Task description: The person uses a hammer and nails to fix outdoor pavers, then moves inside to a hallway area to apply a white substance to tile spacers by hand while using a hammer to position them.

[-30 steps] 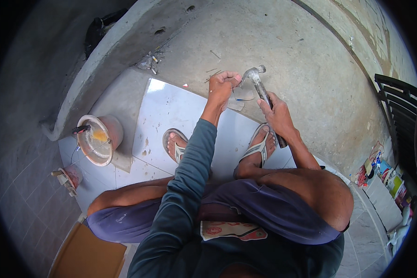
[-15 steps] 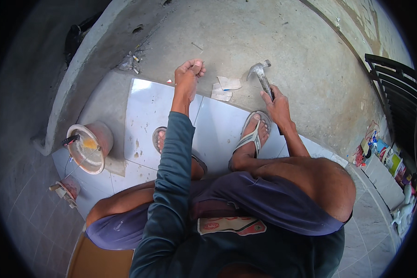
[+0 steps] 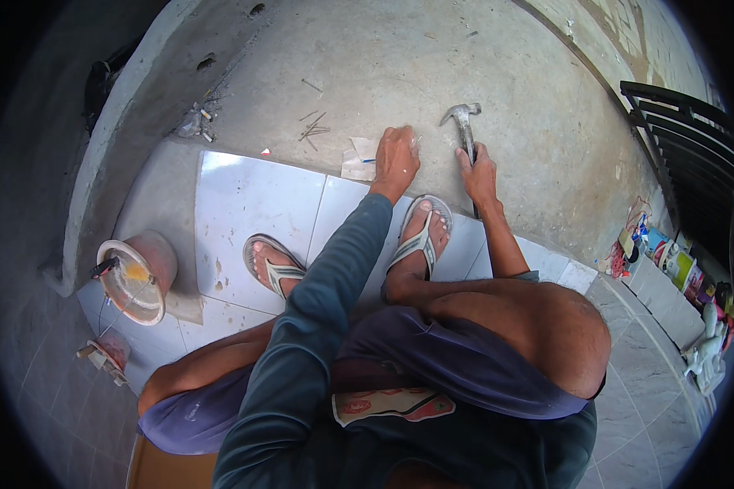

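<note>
My right hand point(image 3: 479, 178) is closed round the dark handle of a claw hammer point(image 3: 463, 122), its metal head pointing away from me over the concrete floor. To its left, my left hand point(image 3: 396, 161) is low over the concrete, back up and fingers curled together. What those fingers hold, if anything, is hidden. Beside that hand lie torn pieces of pale paper or card point(image 3: 354, 163), with a small blue thing point(image 3: 369, 161) on them, partly covered by the hand. Several loose nails point(image 3: 314, 130) are scattered farther left, and a single nail point(image 3: 311, 85) lies beyond them.
White tiles point(image 3: 257, 196) lie under my sandalled feet. At left stand a bucket point(image 3: 156, 261) with a grey, yellow-stained inside and a smaller container point(image 3: 114, 352). A low concrete wall point(image 3: 106, 147) curves along the left. A black metal rack point(image 3: 681, 126) and assorted packages point(image 3: 677, 265) are at right.
My left hand has moved right and nearer to me, uncovering the several nails and partly covering the blue thing. My right hand still holds the hammer. The view has shifted slightly.
</note>
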Tool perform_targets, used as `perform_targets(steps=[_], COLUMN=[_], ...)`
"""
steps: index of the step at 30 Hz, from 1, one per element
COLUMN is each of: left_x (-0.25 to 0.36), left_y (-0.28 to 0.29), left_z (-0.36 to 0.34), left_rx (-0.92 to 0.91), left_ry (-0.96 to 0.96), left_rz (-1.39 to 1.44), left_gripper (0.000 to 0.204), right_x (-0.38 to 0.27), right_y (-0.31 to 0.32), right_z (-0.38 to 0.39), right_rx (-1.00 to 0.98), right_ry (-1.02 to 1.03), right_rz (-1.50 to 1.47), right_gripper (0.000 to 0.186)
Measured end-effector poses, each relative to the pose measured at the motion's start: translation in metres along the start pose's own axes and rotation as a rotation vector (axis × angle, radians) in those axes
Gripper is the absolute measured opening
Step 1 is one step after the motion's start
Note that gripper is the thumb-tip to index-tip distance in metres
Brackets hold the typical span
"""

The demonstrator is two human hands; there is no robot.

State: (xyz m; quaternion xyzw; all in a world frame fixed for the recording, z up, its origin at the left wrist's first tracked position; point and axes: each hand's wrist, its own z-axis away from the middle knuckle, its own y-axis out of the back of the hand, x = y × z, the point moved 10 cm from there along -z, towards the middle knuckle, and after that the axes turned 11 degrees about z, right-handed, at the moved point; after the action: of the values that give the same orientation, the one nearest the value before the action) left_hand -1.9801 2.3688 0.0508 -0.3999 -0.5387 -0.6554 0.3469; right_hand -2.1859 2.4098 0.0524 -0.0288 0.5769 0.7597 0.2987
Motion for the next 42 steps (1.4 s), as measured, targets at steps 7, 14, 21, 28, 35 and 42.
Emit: perform_targets(steps=[7, 14, 21, 28, 35, 42], left_x=[0.011, 0.02, -0.002, -0.001, -0.018, -0.034], left_y=[-0.023, -0.016, 0.298, 0.523, 0.538, 0.549], left_z=[-0.003, -0.013, -0.027, 0.02, 0.004, 0.021], left_rx=[-0.006, -0.004, 0.859, 1.203, 1.08, 1.083], left_ry=[-0.122, -0.149, -0.05, -0.046, 0.111, 0.057], left_rz=[-0.245, -0.343, 0.125, -0.381, -0.494, -0.341], left_gripper=[0.02, 0.023, 0.019, 0.017, 0.014, 0.019], right_x=[-0.004, -0.006, 0.006, -0.002, -0.001, 0.0], right_y=[-0.009, -0.012, -0.012, -0.011, -0.009, -0.013], right_z=[-0.005, -0.003, -0.007, -0.008, -0.007, -0.007], right_rx=[-0.04, -0.01, -0.033, -0.054, -0.003, -0.044], right_ry=[0.02, 0.1, 0.076, 0.082, 0.133, 0.084], right_rz=[0.061, 0.05, 0.092, 0.074, 0.114, 0.094], right_gripper=[0.037, 0.036, 0.036, 0.036, 0.039, 0.04])
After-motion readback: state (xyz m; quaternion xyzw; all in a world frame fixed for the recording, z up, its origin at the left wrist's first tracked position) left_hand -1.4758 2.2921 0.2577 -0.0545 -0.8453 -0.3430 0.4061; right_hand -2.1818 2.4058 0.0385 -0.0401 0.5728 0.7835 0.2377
